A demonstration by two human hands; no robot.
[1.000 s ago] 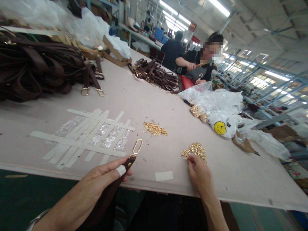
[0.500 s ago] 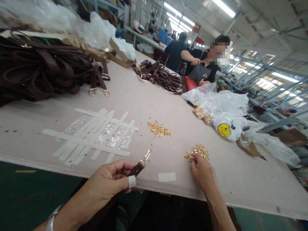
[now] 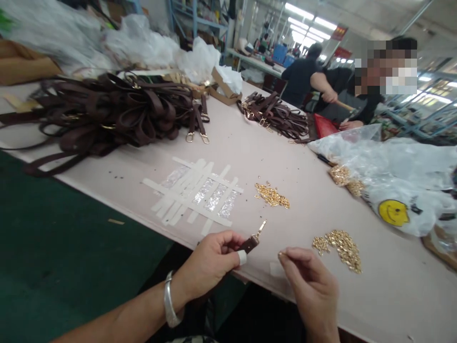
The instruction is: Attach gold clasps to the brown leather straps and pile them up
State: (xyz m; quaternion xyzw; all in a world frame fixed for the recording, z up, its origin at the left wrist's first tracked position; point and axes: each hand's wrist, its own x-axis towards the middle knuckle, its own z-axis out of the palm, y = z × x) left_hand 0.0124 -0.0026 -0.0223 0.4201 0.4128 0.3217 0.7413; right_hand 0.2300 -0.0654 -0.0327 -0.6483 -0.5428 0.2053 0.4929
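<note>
My left hand (image 3: 214,257) is closed on the end of a dark brown leather strap (image 3: 249,245), with white tape round the thumb. A gold snap hook (image 3: 262,229) hangs on by a ring at the strap's tip and points away from me. To its right, my right hand (image 3: 310,281) is raised over the table edge, thumb and forefinger pinched on a small gold-coloured metal piece (image 3: 280,254); its exact shape is too small to tell. Beyond that hand lies a pile of small gold metal pieces (image 3: 344,247). A second gold pile (image 3: 273,195) sits farther back.
Crossed white tape strips (image 3: 185,200) hold clear plastic to the table (image 3: 228,152). A big heap of brown straps (image 3: 132,109) lies left, a smaller heap (image 3: 274,112) at the back. Plastic bags (image 3: 410,166) line the right. Across the table a person's hand grips a hammer (image 3: 344,105).
My right hand has come away from the near gold pile toward the strap, with a small piece pinched in it. The view has swung left. My left hand still holds the strap.
</note>
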